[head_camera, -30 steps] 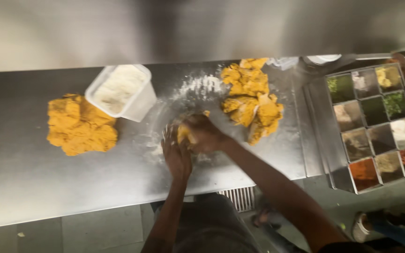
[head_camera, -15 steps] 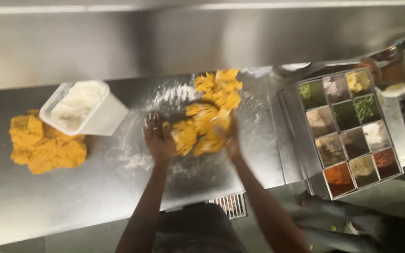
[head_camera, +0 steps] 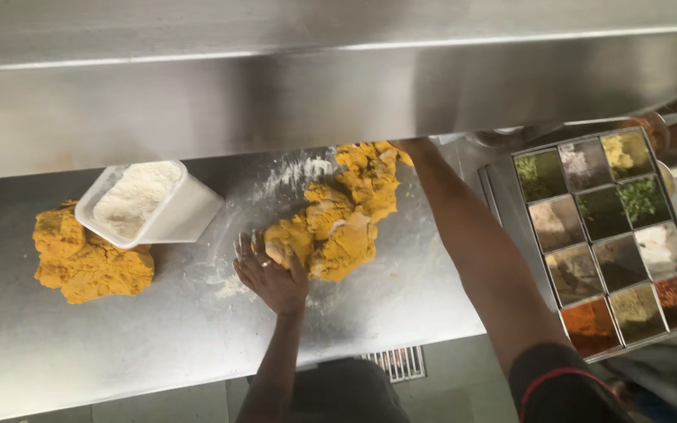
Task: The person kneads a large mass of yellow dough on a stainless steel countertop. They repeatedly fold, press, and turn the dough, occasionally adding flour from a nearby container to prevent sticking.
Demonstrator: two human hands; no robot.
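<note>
One head-worn camera looks almost straight down from above onto the steel counter (head_camera: 197, 345), fairly near. The backsplash runs across twelve o'clock, the spice tray (head_camera: 605, 235) sits at three o'clock, and the wearer's body at six.

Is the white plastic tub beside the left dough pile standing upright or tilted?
Tilted. The white tub leans with one end resting on the left dough pile, so its open top, showing flour, slants instead of lying level.
</note>
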